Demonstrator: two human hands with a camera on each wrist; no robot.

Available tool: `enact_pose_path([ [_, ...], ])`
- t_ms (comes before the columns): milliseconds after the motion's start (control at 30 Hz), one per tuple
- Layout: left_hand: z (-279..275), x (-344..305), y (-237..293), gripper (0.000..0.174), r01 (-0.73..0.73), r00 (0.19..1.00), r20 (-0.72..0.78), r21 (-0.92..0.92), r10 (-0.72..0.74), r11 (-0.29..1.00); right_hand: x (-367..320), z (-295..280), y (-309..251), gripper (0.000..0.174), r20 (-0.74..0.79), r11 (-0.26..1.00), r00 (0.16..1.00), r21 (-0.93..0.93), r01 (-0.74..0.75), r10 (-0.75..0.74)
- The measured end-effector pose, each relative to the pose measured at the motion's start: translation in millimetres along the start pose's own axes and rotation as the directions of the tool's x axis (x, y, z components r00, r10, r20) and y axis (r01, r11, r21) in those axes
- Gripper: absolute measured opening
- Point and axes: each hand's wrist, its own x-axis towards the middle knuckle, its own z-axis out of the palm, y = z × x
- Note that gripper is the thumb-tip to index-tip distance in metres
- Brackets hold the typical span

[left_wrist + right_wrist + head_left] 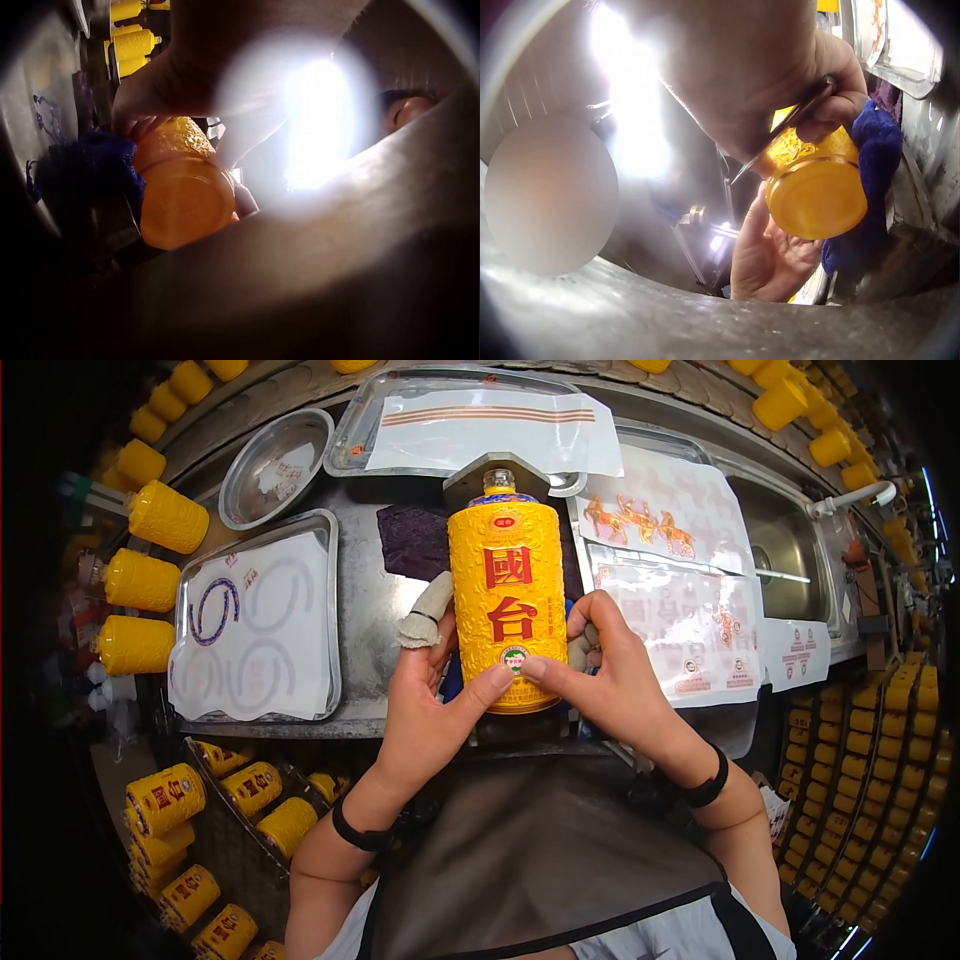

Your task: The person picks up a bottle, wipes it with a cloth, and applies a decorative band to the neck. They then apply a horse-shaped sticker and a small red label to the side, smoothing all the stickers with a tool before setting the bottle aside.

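A yellow embossed bottle (505, 595) with red characters lies with its clear neck pointing away from me. My left hand (435, 685) holds its left side, the thumb resting on the front beside a small round label (514, 660). A whitish cloth cover (428, 615) wraps one left finger. From the right, my right hand (612, 675) presses its thumb at the same label. In the right wrist view, its curled fingers grip slim, pointed metal tweezers (784, 135). Blue cloth (881, 146) lies against the bottle, whose round base faces the wrist cameras.
Left stands a tray (335, 610) with oval decals on paper. Decal sheets (680, 610) lie right, near a sink (790, 560). A round pan (240, 490) and another tray (345, 445) stand behind. Purple cloth (410, 540) lies behind my left hand. Yellow bottles (140, 578) surround the bench.
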Motion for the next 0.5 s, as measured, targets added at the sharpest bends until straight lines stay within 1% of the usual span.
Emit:
enact_pose_path([
  [67, 0, 0, 0, 0.080, 0.002, 1.000, -0.001, 0.003, -0.002, 1.000, 1, -1, 4, 0.056, 0.012, 1.000, 1.000, 0.029, -0.011, 0.010],
  [267, 2, 1, 5, 0.079, 0.004, 1.000, 0.010, 0.028, -0.005, 1.000, -1, 3, 10, 0.054, -0.012, 0.995, 0.999, 0.091, 0.048, -0.048],
  [367, 2, 1, 5, 0.080, 0.012, 1.000, 0.006, 0.031, -0.013, 0.999, -2, -1, 1, 0.054, 0.005, 1.000, 1.000, 0.023, 0.010, -0.010],
  [467, 0, 0, 4, 0.082, 0.021, 1.000, 0.004, 0.033, -0.021, 0.999, -5, -7, -1, 0.054, 0.106, 0.969, 0.986, 0.196, -0.150, 0.131],
  [500, -2, -1, 4, 0.083, 0.013, 1.000, 0.015, 0.045, -0.014, 0.999, -6, -7, 0, 0.054, 0.106, 0.966, 0.988, 0.219, -0.136, 0.115],
])
